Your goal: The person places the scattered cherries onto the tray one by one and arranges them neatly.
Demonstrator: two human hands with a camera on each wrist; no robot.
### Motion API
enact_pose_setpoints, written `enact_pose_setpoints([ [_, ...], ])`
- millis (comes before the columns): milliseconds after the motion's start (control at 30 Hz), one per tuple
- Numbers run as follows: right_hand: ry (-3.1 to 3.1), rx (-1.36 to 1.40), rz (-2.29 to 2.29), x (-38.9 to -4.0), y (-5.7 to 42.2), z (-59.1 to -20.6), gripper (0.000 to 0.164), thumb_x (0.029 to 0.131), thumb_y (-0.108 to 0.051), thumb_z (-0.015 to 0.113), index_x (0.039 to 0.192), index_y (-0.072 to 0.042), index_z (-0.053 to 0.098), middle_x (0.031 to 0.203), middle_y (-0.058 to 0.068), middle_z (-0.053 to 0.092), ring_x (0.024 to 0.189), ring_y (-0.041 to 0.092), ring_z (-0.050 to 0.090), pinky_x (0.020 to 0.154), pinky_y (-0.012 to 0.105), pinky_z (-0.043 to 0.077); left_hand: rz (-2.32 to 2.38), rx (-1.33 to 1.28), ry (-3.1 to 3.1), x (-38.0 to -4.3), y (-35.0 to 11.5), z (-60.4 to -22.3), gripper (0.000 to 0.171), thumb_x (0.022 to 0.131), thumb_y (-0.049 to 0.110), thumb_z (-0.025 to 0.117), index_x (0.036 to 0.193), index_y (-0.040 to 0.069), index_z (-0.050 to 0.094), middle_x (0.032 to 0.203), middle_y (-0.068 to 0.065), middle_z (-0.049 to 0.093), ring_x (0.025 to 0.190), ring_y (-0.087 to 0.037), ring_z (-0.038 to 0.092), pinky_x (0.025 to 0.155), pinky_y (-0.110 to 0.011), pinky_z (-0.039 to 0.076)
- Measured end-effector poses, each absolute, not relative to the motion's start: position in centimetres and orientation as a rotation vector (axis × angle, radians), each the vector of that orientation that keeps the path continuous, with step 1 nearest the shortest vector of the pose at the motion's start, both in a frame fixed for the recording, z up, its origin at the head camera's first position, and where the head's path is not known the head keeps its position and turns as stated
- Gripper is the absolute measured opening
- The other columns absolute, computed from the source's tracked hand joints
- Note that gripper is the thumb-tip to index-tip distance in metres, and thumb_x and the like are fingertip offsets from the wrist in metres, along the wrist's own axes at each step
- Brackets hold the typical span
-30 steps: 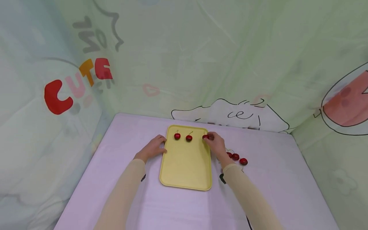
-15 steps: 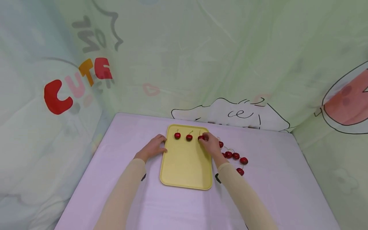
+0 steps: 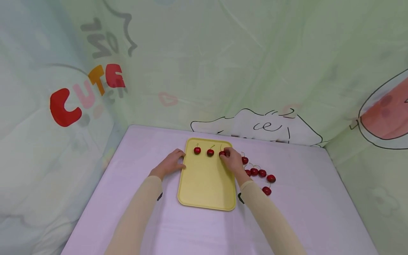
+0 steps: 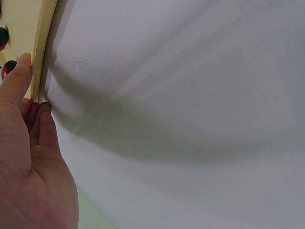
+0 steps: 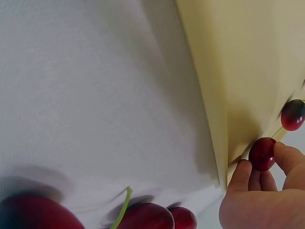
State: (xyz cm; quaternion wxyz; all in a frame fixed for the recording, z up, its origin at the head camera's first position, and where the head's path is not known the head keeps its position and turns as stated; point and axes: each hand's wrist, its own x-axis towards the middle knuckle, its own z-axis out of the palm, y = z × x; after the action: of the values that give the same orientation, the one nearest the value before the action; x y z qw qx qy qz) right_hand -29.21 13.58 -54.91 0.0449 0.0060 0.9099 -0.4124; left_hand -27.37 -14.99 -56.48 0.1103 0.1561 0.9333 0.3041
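Observation:
A yellow rectangular tray [image 3: 206,184] lies on the table. My left hand [image 3: 170,163] holds its left rim, and in the left wrist view the thumb [image 4: 19,78] lies over the rim with the fingers at the outer side. Within the tray's far right part, my right hand [image 3: 233,161] pinches a dark red cherry [image 5: 262,153] between thumb and fingertips, its stem pointing away. Two more stemmed cherries sit along the tray's far end, a left cherry [image 3: 197,150] and a middle cherry [image 3: 210,152], in a row with the pinched one.
Several loose cherries lie on the lilac tablecloth [image 3: 306,198] right of the tray, among them a far cherry [image 3: 244,160] and a near cherry [image 3: 266,191]. Printed fabric walls [image 3: 178,63] rise behind the table and at both sides.
My right hand has moved left from the tray's right rim, bringing its cherry nearer the middle one; over the last half second it barely shifts. The left hand stays at the left rim.

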Motion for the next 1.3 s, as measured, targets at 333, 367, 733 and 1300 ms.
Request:
enact_pose_setpoints([
  [333, 2.787, 0.043, -1.232, -29.8, 13.6, -55.5, 0.043, 0.096, -0.013, 0.063, 0.134, 0.003, 0.053, 0.127, 0.021, 0.057, 0.117, 0.031, 0.053, 0.105, 0.044, 0.045, 0.899, 0.445, 2.742, -27.2, -14.9, -56.2, 0.052, 0.087, 0.018, 0.075, 0.131, -0.002, 0.055, 0.133, -0.012, 0.05, 0.124, -0.025, 0.048, 0.113, -0.036, 0.036],
  [367, 2.79, 0.043, -1.235, -29.8, 13.7, -55.5, 0.043, 0.095, -0.013, 0.063, 0.134, 0.003, 0.053, 0.127, 0.021, 0.058, 0.117, 0.031, 0.053, 0.104, 0.044, 0.045, 0.899, 0.445, 2.743, -27.2, -14.9, -56.2, 0.052, 0.087, 0.018, 0.075, 0.131, -0.002, 0.055, 0.133, -0.012, 0.05, 0.124, -0.025, 0.048, 0.113, -0.036, 0.036],
  [733, 2.791, 0.053, -1.196, -29.6, 14.0, -55.1, 0.045, 0.096, -0.014, 0.062, 0.136, 0.003, 0.05, 0.13, 0.021, 0.056, 0.118, 0.032, 0.052, 0.106, 0.045, 0.044, 0.88, 0.469, 2.742, -27.4, -14.9, -56.3, 0.053, 0.087, 0.019, 0.075, 0.131, -0.003, 0.055, 0.133, -0.013, 0.049, 0.125, -0.026, 0.048, 0.113, -0.036, 0.035],
  [1300, 2.742, 0.009, -1.417, -28.6, 16.3, -53.8, 0.046, 0.095, -0.01, 0.062, 0.136, 0.005, 0.049, 0.135, 0.022, 0.053, 0.124, 0.033, 0.051, 0.105, 0.042, 0.045, 0.886, 0.485, 2.736, -27.4, -15.2, -56.7, 0.054, 0.088, 0.02, 0.075, 0.132, -0.003, 0.054, 0.135, -0.013, 0.048, 0.127, -0.026, 0.046, 0.114, -0.036, 0.034],
])
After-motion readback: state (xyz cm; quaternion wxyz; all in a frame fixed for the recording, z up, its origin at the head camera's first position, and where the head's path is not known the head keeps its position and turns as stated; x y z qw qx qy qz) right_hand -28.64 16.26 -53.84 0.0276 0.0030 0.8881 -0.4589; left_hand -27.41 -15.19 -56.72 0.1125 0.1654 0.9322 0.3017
